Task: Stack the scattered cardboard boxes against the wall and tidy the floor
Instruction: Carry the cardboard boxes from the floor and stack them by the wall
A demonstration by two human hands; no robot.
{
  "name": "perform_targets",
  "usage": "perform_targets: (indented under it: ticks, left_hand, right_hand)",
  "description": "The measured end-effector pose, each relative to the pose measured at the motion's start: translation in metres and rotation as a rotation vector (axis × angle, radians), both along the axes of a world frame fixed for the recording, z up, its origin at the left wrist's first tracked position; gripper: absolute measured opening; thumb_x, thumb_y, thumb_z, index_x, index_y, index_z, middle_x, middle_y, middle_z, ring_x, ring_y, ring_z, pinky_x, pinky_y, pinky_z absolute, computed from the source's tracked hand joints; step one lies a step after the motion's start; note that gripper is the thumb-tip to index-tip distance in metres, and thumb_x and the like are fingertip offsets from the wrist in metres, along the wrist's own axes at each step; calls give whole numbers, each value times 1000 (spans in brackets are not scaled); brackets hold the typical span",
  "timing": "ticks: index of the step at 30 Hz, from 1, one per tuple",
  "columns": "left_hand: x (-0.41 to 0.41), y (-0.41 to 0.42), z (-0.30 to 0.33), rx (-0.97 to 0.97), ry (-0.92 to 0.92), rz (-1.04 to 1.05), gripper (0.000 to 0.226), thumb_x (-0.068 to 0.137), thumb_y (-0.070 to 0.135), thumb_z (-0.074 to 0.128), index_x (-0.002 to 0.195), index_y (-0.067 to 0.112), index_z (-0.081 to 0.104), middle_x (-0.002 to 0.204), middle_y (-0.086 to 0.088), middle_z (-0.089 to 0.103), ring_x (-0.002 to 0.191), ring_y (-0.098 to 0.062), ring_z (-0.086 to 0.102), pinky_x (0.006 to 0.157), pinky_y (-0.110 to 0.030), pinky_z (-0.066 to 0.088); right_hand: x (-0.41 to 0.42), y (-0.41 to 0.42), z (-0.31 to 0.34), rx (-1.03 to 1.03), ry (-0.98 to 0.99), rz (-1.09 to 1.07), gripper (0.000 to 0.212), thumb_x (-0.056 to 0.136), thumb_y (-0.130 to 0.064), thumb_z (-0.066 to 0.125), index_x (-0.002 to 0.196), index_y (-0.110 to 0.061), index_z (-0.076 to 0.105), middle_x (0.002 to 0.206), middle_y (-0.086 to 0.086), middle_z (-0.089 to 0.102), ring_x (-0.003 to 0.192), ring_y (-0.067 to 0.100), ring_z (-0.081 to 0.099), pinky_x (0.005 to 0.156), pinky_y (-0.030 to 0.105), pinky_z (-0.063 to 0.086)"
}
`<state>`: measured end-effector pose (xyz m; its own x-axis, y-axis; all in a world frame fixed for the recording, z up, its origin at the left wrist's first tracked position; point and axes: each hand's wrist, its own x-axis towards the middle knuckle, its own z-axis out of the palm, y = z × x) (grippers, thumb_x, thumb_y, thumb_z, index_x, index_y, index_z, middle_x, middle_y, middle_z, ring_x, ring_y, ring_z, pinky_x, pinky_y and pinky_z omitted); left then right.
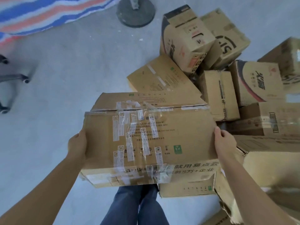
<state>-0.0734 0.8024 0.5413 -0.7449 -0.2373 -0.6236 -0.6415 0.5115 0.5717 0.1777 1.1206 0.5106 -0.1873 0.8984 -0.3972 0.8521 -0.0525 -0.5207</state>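
I hold a large taped cardboard box (178,140) in front of me, above my legs. My left hand (77,145) grips its left side and my right hand (224,143) grips its right side, fingers curled over the edges. Strips of clear tape and torn labels cover its top. Behind and to the right lies a heap of scattered cardboard boxes: a flat one (162,77), two tilted ones (186,39) (227,34) at the back, a small upright one (219,95), and a box with black and red print (259,82).
A round grey stand base (135,12) sits on the grey floor at the top. A striped blue, red and white tarp (40,12) covers the top left. Chair castors (14,78) show at the left edge. More boxes (267,168) crowd my right side.
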Motion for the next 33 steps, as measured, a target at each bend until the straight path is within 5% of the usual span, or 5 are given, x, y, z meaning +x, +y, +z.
perform_targets:
  ticks: [3,9,15,20,33]
  left_hand:
    - [13,-58,48,9,-2,76,33,100,34,39,70,19,43,73,5,39,94,-22,39,82,-33,30]
    - [42,-200,104,-16,91,323,26,100,34,36,100,11,46,103,-4,44,97,-22,39,83,-33,30]
    - [77,-338,132,-6,135,601,27,96,21,32,75,7,40,78,-9,34,63,-19,30,57,-32,20]
    - [113,-467,160,24,190,824,31,95,22,29,66,11,31,69,-4,26,61,-20,24,55,-34,16]
    - [237,-747,180,-103,309,1363,28,93,23,30,70,8,36,66,-8,29,59,-23,25,56,-35,20]
  right_hand:
    - [-7,-41,47,37,47,45,43,100,-33,39,67,-8,51,68,7,50,72,24,46,60,35,32]
    - [-54,-131,118,66,152,244,35,101,-34,37,84,-10,55,82,6,55,86,25,48,76,36,35]
    - [-119,-242,166,33,283,394,35,98,-19,37,80,7,52,78,15,48,79,30,45,71,38,31]
    - [-170,-381,188,-35,341,502,35,93,-18,38,61,-2,35,60,11,35,58,23,32,54,34,22]
    - [-250,-739,206,-263,340,959,33,84,-20,43,61,-20,20,60,2,20,58,17,17,57,34,16]
